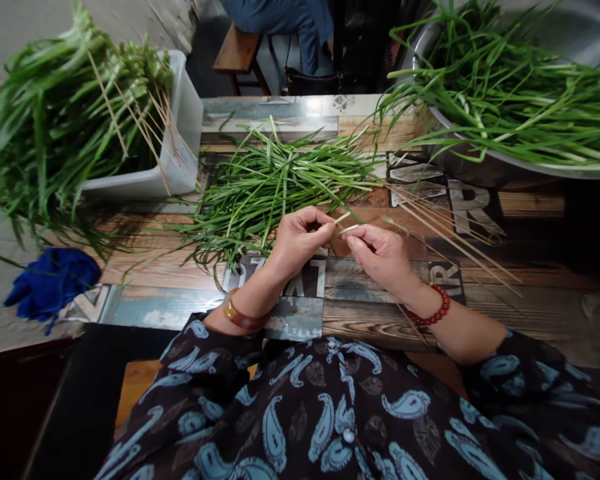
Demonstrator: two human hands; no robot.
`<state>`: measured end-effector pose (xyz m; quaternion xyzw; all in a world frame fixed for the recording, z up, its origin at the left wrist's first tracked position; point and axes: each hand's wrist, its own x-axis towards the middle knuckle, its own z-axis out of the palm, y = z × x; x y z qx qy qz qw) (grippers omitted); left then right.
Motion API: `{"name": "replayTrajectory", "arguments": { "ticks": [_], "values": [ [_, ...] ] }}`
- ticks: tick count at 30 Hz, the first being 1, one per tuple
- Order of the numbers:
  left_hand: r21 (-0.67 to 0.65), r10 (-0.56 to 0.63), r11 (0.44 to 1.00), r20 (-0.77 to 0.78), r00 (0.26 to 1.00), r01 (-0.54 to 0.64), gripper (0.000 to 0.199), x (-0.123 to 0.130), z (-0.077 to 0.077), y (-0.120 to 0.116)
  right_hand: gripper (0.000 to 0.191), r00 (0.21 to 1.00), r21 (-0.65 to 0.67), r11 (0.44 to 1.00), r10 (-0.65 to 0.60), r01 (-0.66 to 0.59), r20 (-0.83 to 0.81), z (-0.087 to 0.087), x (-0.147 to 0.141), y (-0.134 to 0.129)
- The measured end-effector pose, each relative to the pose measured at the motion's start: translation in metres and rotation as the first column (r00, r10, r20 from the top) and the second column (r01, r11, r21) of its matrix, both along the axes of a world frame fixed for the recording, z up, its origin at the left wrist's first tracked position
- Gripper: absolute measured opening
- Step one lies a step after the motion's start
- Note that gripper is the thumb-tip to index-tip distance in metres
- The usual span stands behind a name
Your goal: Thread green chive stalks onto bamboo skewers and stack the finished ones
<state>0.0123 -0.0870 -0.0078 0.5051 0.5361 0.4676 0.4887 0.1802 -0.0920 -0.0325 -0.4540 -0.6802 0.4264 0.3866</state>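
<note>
My left hand [304, 241] is closed in a pinch on a garlic chive [342, 218], whose pale cut end sticks out past the fingertips. Close beside it, my right hand [380, 253] pinches another pale chive stem end [350, 229]. A thin bamboo skewer [413, 325] shows below the right wrist; whether that hand holds it is hidden. Just beyond both hands a loose pile of garlic chives [280, 173] lies on the wooden table [165, 308]. Several bamboo skewers [460, 233] lie to the right of the pile.
At the left, a white plastic tub [187, 113] holds bundled greens [45, 127] with skewers on top. A large metal bowl [510, 163] heaped with chives [530, 113] stands at the right. A blue cloth [55, 283] lies left. Beyond the table are a wooden stool [237, 50] and a seated person's legs [300, 30].
</note>
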Motion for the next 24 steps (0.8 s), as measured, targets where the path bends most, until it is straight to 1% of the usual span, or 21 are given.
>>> {"name": "replayTrajectory", "arguments": {
  "ticks": [4, 7, 9, 12, 14, 16, 18, 20, 24],
  "values": [
    [0.067, -0.023, 0.997, -0.084, 0.996, 0.028, 0.012, -0.0019, -0.0007, 0.0005, 0.017, 1.0, 0.015, 1.0, -0.004, 0.004, -0.019, 0.0008, -0.0016, 0.0008],
    [0.12, -0.058, 0.99, -0.172, 0.983, 0.08, 0.012, -0.0035, -0.0011, 0.0019, 0.016, 1.0, 0.011, 1.0, -0.001, 0.001, -0.027, 0.0015, -0.0024, 0.0014],
    [0.132, -0.099, 0.983, -0.198, 0.975, 0.126, 0.013, -0.0044, -0.0011, 0.0031, 0.017, 0.999, 0.007, 1.0, 0.0, 0.001, -0.042, 0.002, -0.0025, 0.0021],
    [0.103, -0.16, 0.979, -0.167, 0.973, 0.178, 0.014, -0.0053, -0.0007, 0.004, 0.018, 0.998, 0.001, 1.0, 0.004, -0.004, -0.055, 0.0026, -0.0015, 0.0037],
    [0.035, -0.197, 0.979, -0.075, 0.978, 0.2, 0.016, -0.0054, -0.0005, 0.0034, 0.019, 0.998, -0.015, 1.0, 0.005, -0.006, -0.055, 0.0028, -0.0003, 0.0048],
    [-0.048, -0.228, 0.972, 0.047, 0.972, 0.231, 0.024, -0.0047, -0.0001, 0.0021, 0.019, 0.998, -0.036, 0.999, 0.011, -0.013, -0.054, 0.0025, 0.0009, 0.0054],
    [-0.1, -0.244, 0.962, 0.118, 0.963, 0.256, 0.029, -0.0035, 0.0006, 0.0005, 0.019, 0.998, -0.044, 0.999, 0.023, -0.026, -0.052, 0.0018, 0.0016, 0.0052],
    [-0.11, -0.237, 0.962, 0.107, 0.966, 0.248, 0.027, -0.0022, 0.0015, -0.0008, 0.018, 0.998, -0.038, 0.998, 0.04, -0.042, -0.047, 0.0009, 0.0017, 0.0045],
    [-0.056, -0.178, 0.982, 0.006, 0.984, 0.178, 0.022, -0.0014, 0.0022, -0.001, 0.019, 0.999, 0.004, 0.999, 0.044, -0.044, -0.022, 0.0001, 0.0007, 0.0039]
  ]
}}
